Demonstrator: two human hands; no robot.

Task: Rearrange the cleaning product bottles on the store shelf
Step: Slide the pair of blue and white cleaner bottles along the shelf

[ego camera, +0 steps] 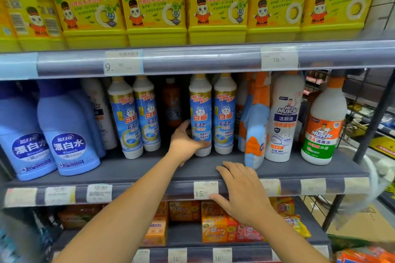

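Note:
On the middle shelf (149,174) stand several white bottles with blue labels. My left hand (184,140) grips the lower part of one of them, a white-and-blue bottle (200,111), thumb across its front. A matching bottle (224,113) stands right beside it, and two more (136,117) stand to the left across a gap. My right hand (239,188) rests flat on the shelf's front edge, fingers straight, holding nothing. Behind the gap a dark orange bottle (172,104) stands at the back.
Blue bleach bottles (68,134) fill the shelf's left. Orange-and-blue spray bottles (255,126) and white Mr Muscle bottles (284,117) stand right. Yellow detergent jugs (154,4) line the upper shelf. Orange boxes (215,226) sit below. A dark upright post (374,121) borders the right.

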